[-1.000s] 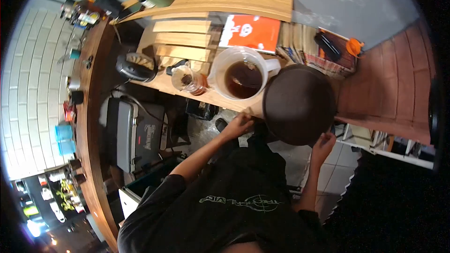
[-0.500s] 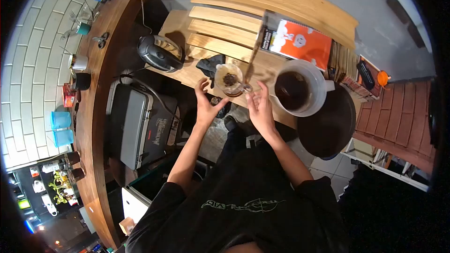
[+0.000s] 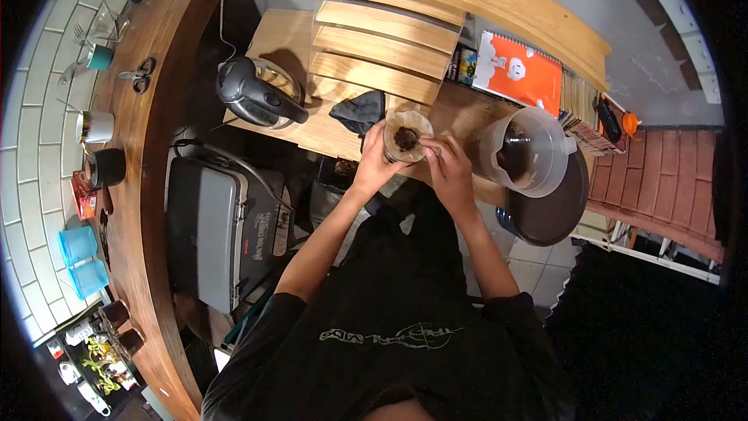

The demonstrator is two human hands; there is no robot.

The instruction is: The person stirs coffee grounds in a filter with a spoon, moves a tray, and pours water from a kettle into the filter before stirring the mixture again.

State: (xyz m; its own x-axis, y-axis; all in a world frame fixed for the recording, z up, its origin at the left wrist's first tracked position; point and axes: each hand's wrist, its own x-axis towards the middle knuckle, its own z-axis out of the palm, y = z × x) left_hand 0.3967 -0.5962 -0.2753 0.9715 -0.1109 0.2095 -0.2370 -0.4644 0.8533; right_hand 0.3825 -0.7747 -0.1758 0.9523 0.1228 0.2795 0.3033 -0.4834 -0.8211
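A coffee dripper with a paper filter (image 3: 408,120) and wet dark coffee grounds (image 3: 405,138) in it is between my hands at the front edge of the wooden worktop. My left hand (image 3: 377,162) is curled around its left side. At the right rim, the fingers of my right hand (image 3: 449,168) are closed in a pinch on the dripper's edge; the exact grip is partly hidden. A crumpled black cloth (image 3: 358,113) lies just behind my left hand. To the right stands a large clear plastic jug (image 3: 545,144) with dark brown liquid in it.
A black electric kettle (image 3: 261,97) stands at the left on the worktop. Slatted wood (image 3: 374,47) rises behind. An orange notebook (image 3: 520,74) and books are at the back right. A round dark stool top (image 3: 549,206) sits below the jug. Scissors (image 3: 139,75) lie on the left counter.
Both hands have closed in on the dripper, from spread fingers beside it to holding it. The head view has shifted, and the dripper now appears a little further right.
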